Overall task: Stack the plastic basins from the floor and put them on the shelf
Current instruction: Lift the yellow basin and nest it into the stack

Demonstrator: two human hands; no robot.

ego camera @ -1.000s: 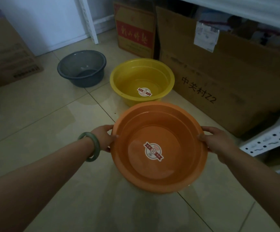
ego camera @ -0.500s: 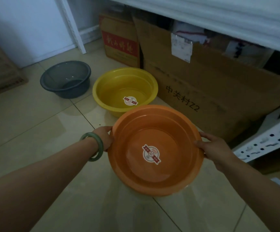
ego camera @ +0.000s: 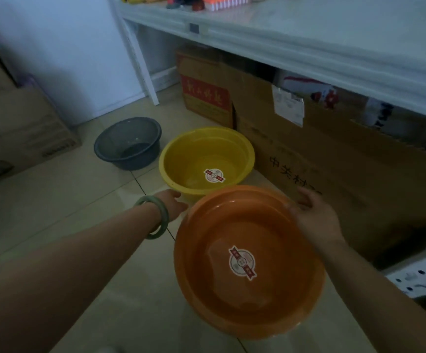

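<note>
Dim room, tiled floor (ego camera: 54, 200), looking down at both arms. The orange basin (ego camera: 247, 261) is up off the floor, tilted a bit toward the camera, round sticker (ego camera: 242, 262) in its bottom. The right hand (ego camera: 313, 220) has a grip on its far right rim, fingers curled over the edge, so that grip is closed on the orange basin. The left hand (ego camera: 172, 206) sits at the basin's upper left edge, just beside the rim; the fingers go out of sight behind it, so I can't tell whether that grip is actually holding it or only touching. There's a green bangle (ego camera: 155, 217) on that wrist.

The yellow basin (ego camera: 206, 159) sits on the floor right behind the orange one, same kind of sticker inside, and the orange rim overlaps its near edge from this angle. The grey basin (ego camera: 127, 142) is on the floor to the left of the yellow one and a bit further back, close but not touching.

The white shelf (ego camera: 308, 47) runs across the top right, with some small stuff at the back I can't make out. Under it are cardboard boxes (ego camera: 334, 169), one with a red label and a bigger one with dark characters. Another box (ego camera: 23, 133) stands against the wall on the left.
</note>
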